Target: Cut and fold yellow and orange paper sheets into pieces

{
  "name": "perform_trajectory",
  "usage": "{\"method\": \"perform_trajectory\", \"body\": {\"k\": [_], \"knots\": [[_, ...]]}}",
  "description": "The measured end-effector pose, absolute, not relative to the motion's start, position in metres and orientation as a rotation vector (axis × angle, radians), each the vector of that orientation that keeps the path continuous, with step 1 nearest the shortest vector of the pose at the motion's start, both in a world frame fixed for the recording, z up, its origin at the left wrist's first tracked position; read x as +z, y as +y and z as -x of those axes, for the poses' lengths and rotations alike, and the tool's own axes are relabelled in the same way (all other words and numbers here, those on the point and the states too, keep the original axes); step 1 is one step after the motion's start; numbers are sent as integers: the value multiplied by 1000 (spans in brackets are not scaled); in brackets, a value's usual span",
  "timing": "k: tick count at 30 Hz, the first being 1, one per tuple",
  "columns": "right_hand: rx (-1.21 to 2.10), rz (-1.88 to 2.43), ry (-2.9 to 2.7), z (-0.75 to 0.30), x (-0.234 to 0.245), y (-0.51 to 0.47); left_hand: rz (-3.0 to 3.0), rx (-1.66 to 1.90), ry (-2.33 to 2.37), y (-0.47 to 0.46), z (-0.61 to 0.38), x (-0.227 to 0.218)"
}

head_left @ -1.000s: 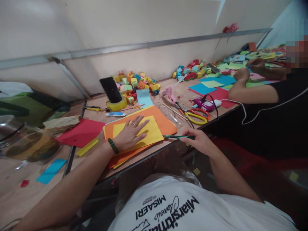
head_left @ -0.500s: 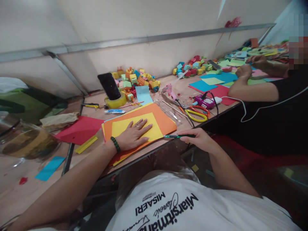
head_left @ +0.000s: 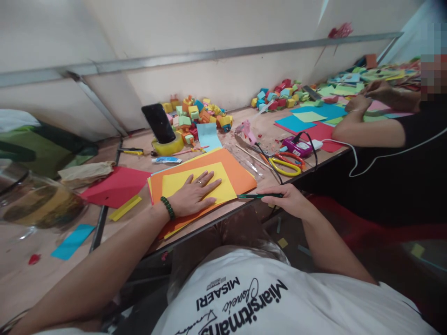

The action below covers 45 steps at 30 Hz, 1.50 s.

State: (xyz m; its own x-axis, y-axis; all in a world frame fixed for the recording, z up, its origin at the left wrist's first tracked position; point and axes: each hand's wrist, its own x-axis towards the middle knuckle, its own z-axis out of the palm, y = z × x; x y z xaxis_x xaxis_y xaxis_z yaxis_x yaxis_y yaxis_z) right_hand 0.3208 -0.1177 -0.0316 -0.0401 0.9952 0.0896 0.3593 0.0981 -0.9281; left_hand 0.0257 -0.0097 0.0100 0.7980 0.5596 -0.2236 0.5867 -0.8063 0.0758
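Observation:
My left hand (head_left: 195, 194) lies flat with spread fingers on a yellow sheet of paper (head_left: 226, 180). Beneath that sheet is a larger orange sheet (head_left: 240, 170), on top of a stack of coloured paper. My right hand (head_left: 288, 200) is closed around a slim green and black pen (head_left: 260, 196) at the table's front edge. The pen's tip points left, at the lower right corner of the yellow sheet; whether it touches the paper I cannot tell.
Yellow-handled scissors (head_left: 284, 166), a pink glue gun (head_left: 246, 132) and a purple adapter (head_left: 296, 147) with cords lie right. A phone (head_left: 158, 123) leans on a tape roll (head_left: 167, 146); paper cubes (head_left: 193, 114) are heaped behind. A glass pot (head_left: 42, 204) stands left. A co-worker's hands (head_left: 370, 95) work far right.
The pen has turned slightly in my right hand, its tip staying by the yellow sheet's corner. My left hand has stayed in place. The co-worker's hands have shifted slightly.

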Motion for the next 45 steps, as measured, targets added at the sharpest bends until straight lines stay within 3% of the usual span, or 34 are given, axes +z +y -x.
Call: {"method": "perform_trajectory", "body": {"k": [45], "knots": [[1014,1375,-1656,-319,-19,-118,-2849,-292,824,-17,-30,11]]}}
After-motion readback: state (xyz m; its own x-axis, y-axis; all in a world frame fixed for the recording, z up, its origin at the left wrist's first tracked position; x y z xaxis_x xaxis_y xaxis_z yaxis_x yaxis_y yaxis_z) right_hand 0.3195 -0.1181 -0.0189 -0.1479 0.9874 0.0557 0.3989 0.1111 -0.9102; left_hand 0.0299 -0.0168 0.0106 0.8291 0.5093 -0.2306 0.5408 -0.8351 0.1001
